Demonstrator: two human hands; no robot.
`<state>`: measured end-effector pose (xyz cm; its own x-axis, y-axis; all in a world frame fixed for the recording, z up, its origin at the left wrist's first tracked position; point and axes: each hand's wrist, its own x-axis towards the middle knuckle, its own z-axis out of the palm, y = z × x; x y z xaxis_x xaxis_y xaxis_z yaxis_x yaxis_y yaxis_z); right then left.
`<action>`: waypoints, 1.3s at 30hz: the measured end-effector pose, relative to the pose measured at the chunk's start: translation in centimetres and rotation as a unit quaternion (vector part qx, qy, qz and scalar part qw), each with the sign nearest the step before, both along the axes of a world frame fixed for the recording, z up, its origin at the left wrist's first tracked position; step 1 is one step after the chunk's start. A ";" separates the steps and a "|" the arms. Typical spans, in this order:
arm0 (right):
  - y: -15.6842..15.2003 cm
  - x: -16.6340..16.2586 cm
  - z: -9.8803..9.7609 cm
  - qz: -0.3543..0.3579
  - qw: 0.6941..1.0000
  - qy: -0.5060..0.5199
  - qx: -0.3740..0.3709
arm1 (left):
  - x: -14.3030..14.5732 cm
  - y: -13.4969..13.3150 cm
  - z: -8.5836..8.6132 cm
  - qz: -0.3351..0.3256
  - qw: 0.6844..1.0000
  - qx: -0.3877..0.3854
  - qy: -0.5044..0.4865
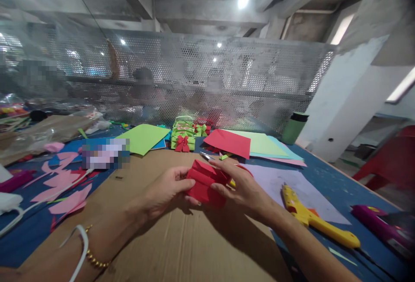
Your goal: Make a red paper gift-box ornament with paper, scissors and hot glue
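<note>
Both hands, left hand (167,189) and right hand (241,187), pinch a folded red paper box (205,182) above the brown cardboard sheet (181,247), apparently steadying its creased walls.

Two hands work at the bench: the left hand (168,189) and the right hand (243,187), sharing one folded red paper piece (205,182). One yellow glue gun (311,217) lies to the right. One green cup (294,128) stands behind. One loose red sheet (228,142), one bright green sheet (142,138), one red chair (394,159).
</note>
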<state>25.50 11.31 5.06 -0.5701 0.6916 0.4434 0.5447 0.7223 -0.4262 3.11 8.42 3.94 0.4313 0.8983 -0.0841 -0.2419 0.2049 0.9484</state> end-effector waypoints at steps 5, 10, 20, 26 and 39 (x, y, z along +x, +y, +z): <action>-0.1 -0.1 0.9 -0.030 0.995 0.050 0.079 | 0.0 0.0 0.3 0.022 1.000 0.000 -0.001; 0.1 0.0 0.7 -0.048 0.967 0.068 0.241 | 0.2 0.3 0.5 0.055 0.997 0.038 -0.039; -0.2 -0.8 0.3 -0.025 0.959 0.001 0.284 | 0.4 0.2 0.5 0.058 0.996 0.032 -0.058; 0.2 -0.6 -0.5 -0.023 0.964 0.010 0.266 | 0.5 0.0 0.7 0.059 0.996 0.031 -0.051; 0.0 -0.8 -0.5 -0.005 0.981 -0.005 0.195 | -0.1 0.1 -0.1 0.014 1.000 0.009 -0.007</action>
